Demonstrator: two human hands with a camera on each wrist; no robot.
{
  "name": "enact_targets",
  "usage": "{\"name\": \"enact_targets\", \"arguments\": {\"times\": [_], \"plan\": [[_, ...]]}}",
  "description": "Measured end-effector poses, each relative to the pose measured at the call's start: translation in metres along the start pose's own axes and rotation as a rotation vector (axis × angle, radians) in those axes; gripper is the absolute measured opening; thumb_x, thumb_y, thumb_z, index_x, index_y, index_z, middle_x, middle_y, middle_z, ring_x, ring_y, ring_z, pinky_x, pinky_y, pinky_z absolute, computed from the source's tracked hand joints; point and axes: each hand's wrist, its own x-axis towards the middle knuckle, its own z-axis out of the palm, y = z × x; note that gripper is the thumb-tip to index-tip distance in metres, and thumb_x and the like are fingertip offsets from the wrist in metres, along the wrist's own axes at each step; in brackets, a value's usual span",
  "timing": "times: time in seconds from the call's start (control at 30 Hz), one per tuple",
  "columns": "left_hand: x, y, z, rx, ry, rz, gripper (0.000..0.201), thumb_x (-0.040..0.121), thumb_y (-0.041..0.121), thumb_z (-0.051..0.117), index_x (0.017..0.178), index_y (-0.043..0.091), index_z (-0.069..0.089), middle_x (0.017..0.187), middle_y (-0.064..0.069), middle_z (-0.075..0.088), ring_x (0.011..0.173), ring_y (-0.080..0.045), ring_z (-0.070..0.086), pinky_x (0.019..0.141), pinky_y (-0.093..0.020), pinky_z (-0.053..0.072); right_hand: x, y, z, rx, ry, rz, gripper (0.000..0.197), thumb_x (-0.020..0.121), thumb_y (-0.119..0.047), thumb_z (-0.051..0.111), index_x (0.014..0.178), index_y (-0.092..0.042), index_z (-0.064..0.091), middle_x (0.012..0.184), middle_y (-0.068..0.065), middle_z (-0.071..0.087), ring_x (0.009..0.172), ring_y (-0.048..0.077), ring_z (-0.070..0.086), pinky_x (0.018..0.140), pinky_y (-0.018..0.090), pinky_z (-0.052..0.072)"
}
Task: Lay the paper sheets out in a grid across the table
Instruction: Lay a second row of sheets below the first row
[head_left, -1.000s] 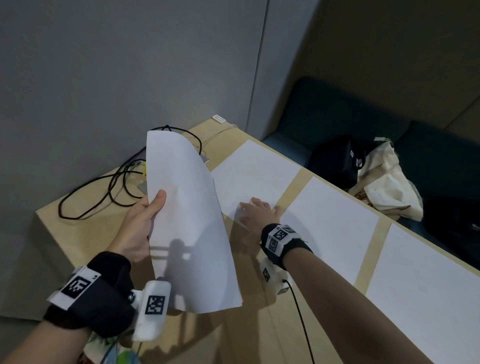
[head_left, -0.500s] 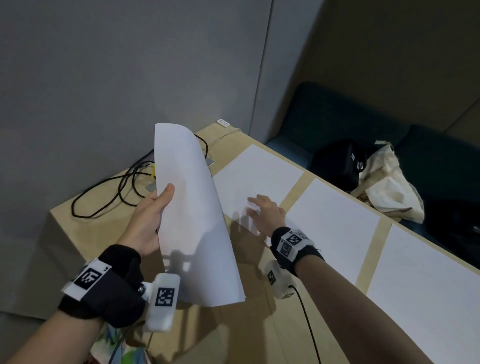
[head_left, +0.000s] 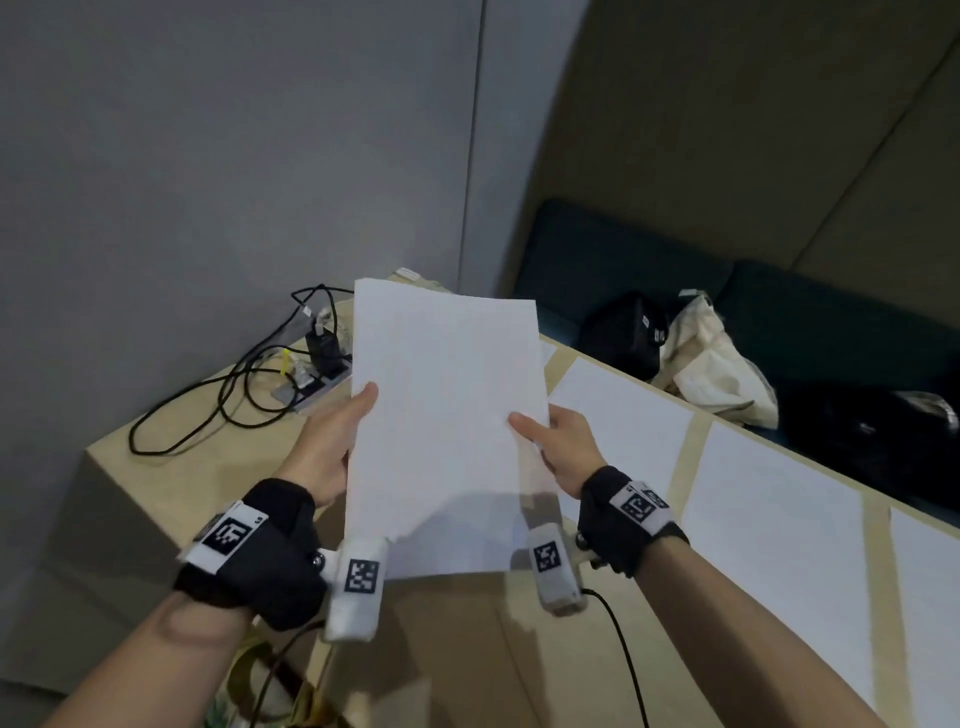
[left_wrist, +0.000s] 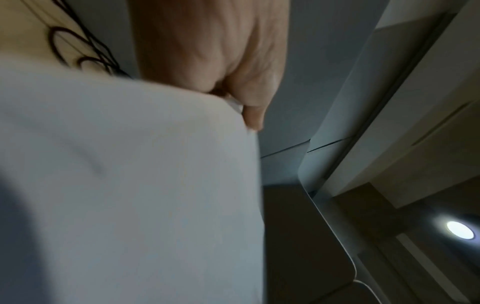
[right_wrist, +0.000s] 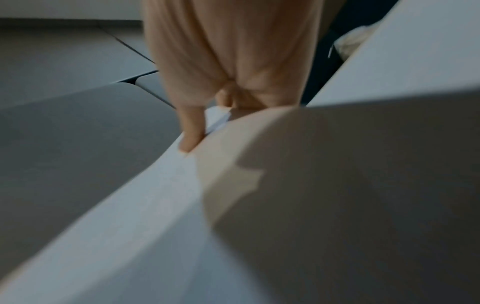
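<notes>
Head view — white, blank paper stack (head_left: 447, 415)

Dim, soft light; both wrist views blurred (perhaps motion), head view bowed at its edges.

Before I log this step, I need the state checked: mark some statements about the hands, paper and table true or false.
1. Both hands hold the raised paper. True: left hand on its left edge, right hand on its right edge.
2. No sheets lie on the table yet. False: several sheets lie in a row along the far side.
3. Black cables lie on the table's left end. True.
4. The cloth bag sits on the table. False: it lies beyond the table, on the dark seat.
</notes>
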Motion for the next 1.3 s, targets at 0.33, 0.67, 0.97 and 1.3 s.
{"name": "enact_targets", "arguments": {"times": [0.33,0.67,0.97,1.3], "plan": [[-0.034,-0.037,0.046,0.198,0.165,0.041,0.021,0.082,0.008,0.069,0.096,-0.008,0.066,0.106,-0.020,0.068,0.086,-0.028,0.069,0.079,-0.033,0.058,-0.062,0.008,-0.064,0.042,0.250,-0.022,0.029,0.087,-0.009,0.061,0.061,-0.011,0.049,0.028,-0.013,0.047,0.022,-0.001,0.038,0.029,0.010,0.028],[-0.062,-0.073,0.084,0.276,0.143,0.076,0.042,0.090,0.011,0.059,0.126,-0.009,0.054,0.135,-0.018,0.053,0.124,-0.026,0.052,0.103,-0.032,0.040,-0.116,0.031,-0.117,0.042,0.361,0.033,0.023,0.084,-0.007,0.063,0.104,0.004,0.064,0.097,0.011,0.066,0.088,0.027,0.062,0.078,0.033,0.048],[-0.022,-0.068,0.002,0.552,0.324,0.020,0.036,0.088,0.007,0.061,0.110,-0.021,0.058,0.093,-0.018,0.065,0.094,-0.022,0.053,0.085,-0.035,0.043,-0.122,0.048,-0.115,0.118,0.402,0.041,0.031,0.085,-0.004,0.061,0.114,0.007,0.059,0.109,0.017,0.065,0.097,0.030,0.063,0.093,0.043,0.050],[0.034,-0.058,-0.085,1.152,0.467,-0.053,0.040,0.083,0.010,0.066,0.118,-0.008,0.061,0.125,-0.026,0.060,0.118,-0.040,0.054,0.099,-0.039,0.040,-0.106,0.059,-0.084,0.112,0.526,0.133,0.034,0.086,-0.002,0.059,0.118,0.010,0.055,0.105,0.018,0.062,0.085,0.030,0.060,0.090,0.047,0.049]]}}
